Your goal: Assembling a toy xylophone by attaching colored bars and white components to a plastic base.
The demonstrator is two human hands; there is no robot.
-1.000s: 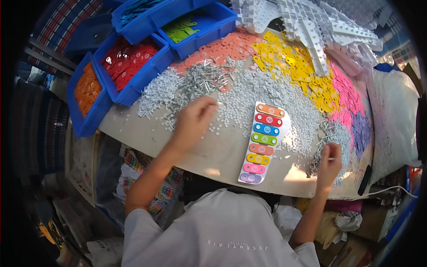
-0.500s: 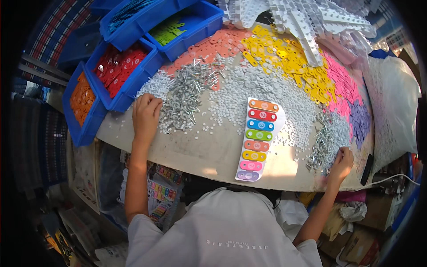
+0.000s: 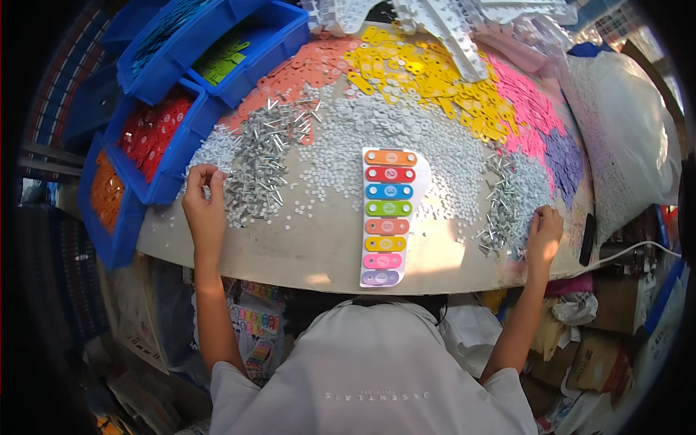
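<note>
A toy xylophone (image 3: 407,210) with a white base and bars in several colours lies upright in my view at mid-table. Its upper bars have white round caps at both ends; the lower ones show small metal dots or holes. My left hand (image 3: 204,199) is at the near edge of a heap of small white caps (image 3: 214,148), fingers pinched together. Beside it lies a heap of silver metal pins (image 3: 255,170). On the right, my right hand (image 3: 544,235) has curled, closed fingers at the edge of another pile of white pieces (image 3: 528,185). What either hand pinches is too small to make out.
Blue bins (image 3: 210,119) of coloured bars stand at the left. Loose yellow bars (image 3: 428,69), salmon bars (image 3: 290,69), pink bars (image 3: 523,101) and purple bars (image 3: 564,165) cover the far side. White xylophone bases (image 3: 435,29) are stacked at the back; a bulging clear bag (image 3: 623,138) stands right.
The whole view has shifted, so the table's things appear farther left. Both hands stay at the same piles with fingers closed; the xylophone lies where it was on the table.
</note>
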